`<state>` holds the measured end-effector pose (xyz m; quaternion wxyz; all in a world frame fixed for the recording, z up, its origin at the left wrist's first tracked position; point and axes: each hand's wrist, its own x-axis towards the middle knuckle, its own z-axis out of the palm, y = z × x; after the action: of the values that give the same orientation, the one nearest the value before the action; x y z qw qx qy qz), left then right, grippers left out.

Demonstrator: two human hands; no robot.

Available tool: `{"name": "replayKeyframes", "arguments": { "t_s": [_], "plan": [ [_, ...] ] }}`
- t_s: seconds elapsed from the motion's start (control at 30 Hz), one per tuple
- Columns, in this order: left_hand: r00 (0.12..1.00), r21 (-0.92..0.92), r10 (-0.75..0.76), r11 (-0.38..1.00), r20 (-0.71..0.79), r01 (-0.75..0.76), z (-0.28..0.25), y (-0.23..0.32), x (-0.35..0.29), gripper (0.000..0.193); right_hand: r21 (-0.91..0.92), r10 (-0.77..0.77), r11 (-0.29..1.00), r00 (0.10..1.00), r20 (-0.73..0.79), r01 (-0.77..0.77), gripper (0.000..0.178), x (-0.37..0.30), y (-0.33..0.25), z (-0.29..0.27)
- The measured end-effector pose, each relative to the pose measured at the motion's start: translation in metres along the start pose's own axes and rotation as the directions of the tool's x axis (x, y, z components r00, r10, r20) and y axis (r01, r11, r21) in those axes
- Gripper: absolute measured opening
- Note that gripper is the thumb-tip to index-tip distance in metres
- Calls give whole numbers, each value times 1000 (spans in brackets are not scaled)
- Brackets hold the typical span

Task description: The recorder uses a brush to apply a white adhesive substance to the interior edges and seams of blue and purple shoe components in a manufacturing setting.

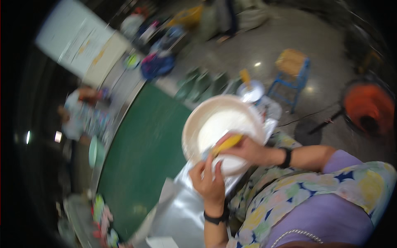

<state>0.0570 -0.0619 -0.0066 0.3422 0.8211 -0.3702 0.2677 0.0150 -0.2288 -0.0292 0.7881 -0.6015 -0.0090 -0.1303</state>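
While the frame is blurred by motion, a large cream bowl [223, 124] with a white inside is seen at the centre. A small white object [228, 164], too blurred to identify, is grasped by the left hand [210, 182] at the bowl's lower rim. A yellow-handled tool [226, 144] is gripped by the right hand [248, 149], just above the white object and over the bowl's lower edge. A green surface [144, 157] is seen left of the bowl. A blue stool [291, 72] with a tan seat is located at upper right, well apart.
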Motion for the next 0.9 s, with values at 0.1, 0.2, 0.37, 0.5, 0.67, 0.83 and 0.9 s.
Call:
{"name": "replayKeyframes", "arguments": {
  "t_s": [0.1, 0.2, 0.37, 0.5, 0.67, 0.83, 0.9],
  "plan": [
    [995, 20, 29, 999, -91, -27, 11, -15, -24, 18, -60, -144, 987, 988, 60, 147, 23, -6, 24, 10],
    [974, 115, 152, 984, -165, -134, 4, -13, -25, 13, -78, -207, 975, 978, 19, 208, 19, -13, 21, 23],
    [971, 68, 160, 986, -180, -150, -1, 13, -15, 20, -160, -355, 922, 935, 16, 353, 17, -22, 9, 16],
    [971, 113, 183, 980, -155, -166, -3, 8, -15, 16, -293, -446, 849, 894, 53, 441, 16, -16, 17, 17],
    [992, -12, 31, 999, -122, -32, -3, -3, -21, 10, -160, -322, 938, 944, -67, 308, 14, -9, 16, 27],
    [989, 57, 61, 997, -135, -54, -9, -3, -20, 12, -204, -207, 960, 977, -52, 192, 19, -9, 1, 27],
    [981, 137, 166, 979, -100, -152, -10, -1, -20, 14, -269, -193, 949, 979, -71, 167, 15, -9, 2, 22]
  ]
}}
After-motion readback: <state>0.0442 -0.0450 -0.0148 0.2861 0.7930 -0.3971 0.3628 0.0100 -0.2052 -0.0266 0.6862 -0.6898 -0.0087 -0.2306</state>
